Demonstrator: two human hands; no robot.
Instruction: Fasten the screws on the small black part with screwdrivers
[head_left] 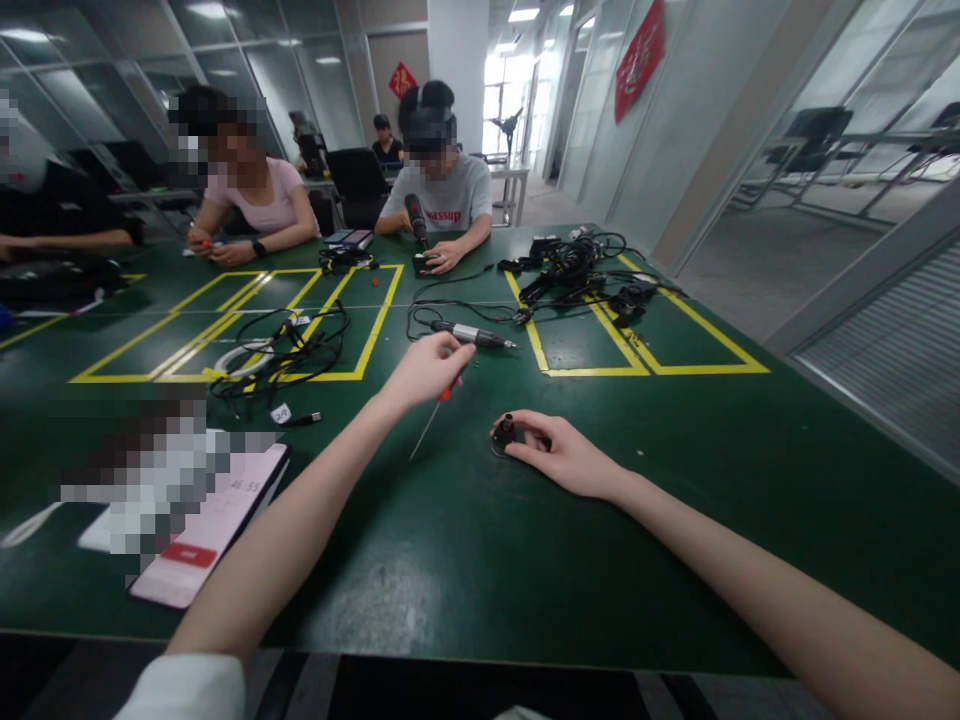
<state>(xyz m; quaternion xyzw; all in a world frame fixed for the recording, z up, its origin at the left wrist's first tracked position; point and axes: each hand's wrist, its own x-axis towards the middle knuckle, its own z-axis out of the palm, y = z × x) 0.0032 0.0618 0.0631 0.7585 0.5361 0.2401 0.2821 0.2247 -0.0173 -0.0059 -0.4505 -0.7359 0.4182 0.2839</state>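
Observation:
My left hand [431, 370] is closed around a screwdriver [426, 430] above the middle of the table. Its thin metal shaft slants down and to the left, and a bit of red-orange handle shows below my fingers. My right hand [562, 455] grips a small black part [505, 432] with a round, wider base and a short upright stem. That part is at the tabletop; its right side is hidden by my fingers. Just beyond my left hand lies a black and silver electric screwdriver [474, 336] with a cord.
On the green table [675, 590], yellow tape [375, 335] marks rectangles. Tangled black cables [566, 268] lie at the back right, and a cable coil [289, 345] lies left. A phone [206, 540] lies near my left forearm. Across the table, a person [442, 190] holds a power drill [416, 220].

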